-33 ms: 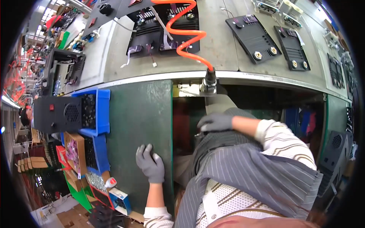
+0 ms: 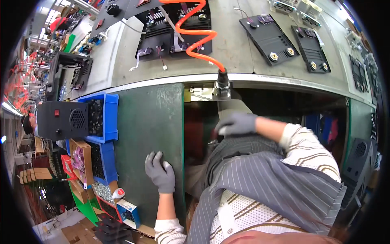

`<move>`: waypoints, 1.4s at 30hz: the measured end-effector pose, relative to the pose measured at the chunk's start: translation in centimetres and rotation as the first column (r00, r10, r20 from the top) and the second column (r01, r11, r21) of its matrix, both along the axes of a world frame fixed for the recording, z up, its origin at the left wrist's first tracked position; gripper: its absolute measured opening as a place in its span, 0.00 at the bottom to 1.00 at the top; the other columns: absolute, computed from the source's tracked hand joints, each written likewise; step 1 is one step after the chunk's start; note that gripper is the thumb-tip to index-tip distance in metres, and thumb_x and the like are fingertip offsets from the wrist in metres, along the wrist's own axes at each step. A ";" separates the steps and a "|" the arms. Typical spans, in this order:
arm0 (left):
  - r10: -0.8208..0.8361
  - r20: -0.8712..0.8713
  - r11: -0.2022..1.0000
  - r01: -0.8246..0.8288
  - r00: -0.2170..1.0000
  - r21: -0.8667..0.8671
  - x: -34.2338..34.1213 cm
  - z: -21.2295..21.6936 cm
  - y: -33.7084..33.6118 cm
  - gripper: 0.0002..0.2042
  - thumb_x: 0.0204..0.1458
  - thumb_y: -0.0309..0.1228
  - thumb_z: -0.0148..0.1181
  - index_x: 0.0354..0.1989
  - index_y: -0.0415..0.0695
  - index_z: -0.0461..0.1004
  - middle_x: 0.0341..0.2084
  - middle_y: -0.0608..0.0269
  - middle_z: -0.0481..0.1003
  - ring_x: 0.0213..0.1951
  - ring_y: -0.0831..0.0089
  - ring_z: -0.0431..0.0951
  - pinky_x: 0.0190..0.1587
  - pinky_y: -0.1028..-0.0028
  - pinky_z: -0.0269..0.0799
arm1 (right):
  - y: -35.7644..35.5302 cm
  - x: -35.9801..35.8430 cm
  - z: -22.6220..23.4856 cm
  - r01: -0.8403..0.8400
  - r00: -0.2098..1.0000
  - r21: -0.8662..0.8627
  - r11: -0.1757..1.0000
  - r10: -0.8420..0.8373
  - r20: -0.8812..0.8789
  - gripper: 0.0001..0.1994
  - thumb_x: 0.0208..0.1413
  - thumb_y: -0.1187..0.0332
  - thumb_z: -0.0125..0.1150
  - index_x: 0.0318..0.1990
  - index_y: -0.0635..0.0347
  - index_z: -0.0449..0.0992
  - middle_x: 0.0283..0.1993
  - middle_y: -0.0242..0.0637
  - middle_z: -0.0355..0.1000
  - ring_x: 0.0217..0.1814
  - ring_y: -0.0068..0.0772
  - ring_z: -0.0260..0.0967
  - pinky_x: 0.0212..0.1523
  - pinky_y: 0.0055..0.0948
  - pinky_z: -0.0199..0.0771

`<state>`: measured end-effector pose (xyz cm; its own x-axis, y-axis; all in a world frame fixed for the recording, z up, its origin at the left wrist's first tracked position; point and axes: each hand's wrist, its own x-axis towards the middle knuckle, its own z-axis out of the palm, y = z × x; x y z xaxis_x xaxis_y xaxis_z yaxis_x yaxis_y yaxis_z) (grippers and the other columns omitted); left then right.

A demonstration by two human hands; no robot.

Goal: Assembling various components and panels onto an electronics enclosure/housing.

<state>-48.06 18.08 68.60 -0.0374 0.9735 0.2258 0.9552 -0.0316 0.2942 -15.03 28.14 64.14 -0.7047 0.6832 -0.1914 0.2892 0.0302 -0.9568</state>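
My left hand (image 2: 160,172), in a grey glove, lies on the green work surface (image 2: 148,118) with its fingers a little apart and nothing in them. Over my lap, above the striped grey apron (image 2: 264,179), is my right hand (image 2: 239,124), also gloved in grey. Motion smears its fingers, so I cannot tell whether they hold anything. Just below those fingers is a small dark, partly shiny thing (image 2: 213,142), too unclear to name. An orange coiled air hose (image 2: 203,32) runs down to a metal fitting (image 2: 222,87) at the bench edge.
Blue bins (image 2: 109,118) of small black parts stand at the left, with a black speaker-like box (image 2: 63,120) beside them. A white bottle with a red label (image 2: 118,193) is nearer me. Black panels (image 2: 270,40) with brass-coloured fittings lie on the grey bench (image 2: 231,49).
My right hand has shifted slightly to the right and up, and its fingers are more blurred. My left hand stays in place on the green surface. The whole view has moved a little.
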 end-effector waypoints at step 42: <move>-0.791 0.117 0.612 0.776 0.601 0.151 15.7 -5.0 25.4 0.16 0.47 0.26 0.50 0.46 0.40 0.71 0.44 0.48 0.70 0.50 0.53 0.68 0.55 0.62 0.60 | -5.7 47.4 3.2 0.445 -0.670 0.866 0.229 -0.556 0.492 0.29 0.56 0.46 0.39 0.52 0.63 0.67 0.54 0.46 0.65 0.57 0.43 0.61 0.58 0.35 0.58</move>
<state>-32.40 43.44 63.55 0.6901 0.6253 0.3645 0.4930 -0.7748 0.3957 32.42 22.42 67.29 0.8901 0.3952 0.2270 0.3878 -0.9184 0.0782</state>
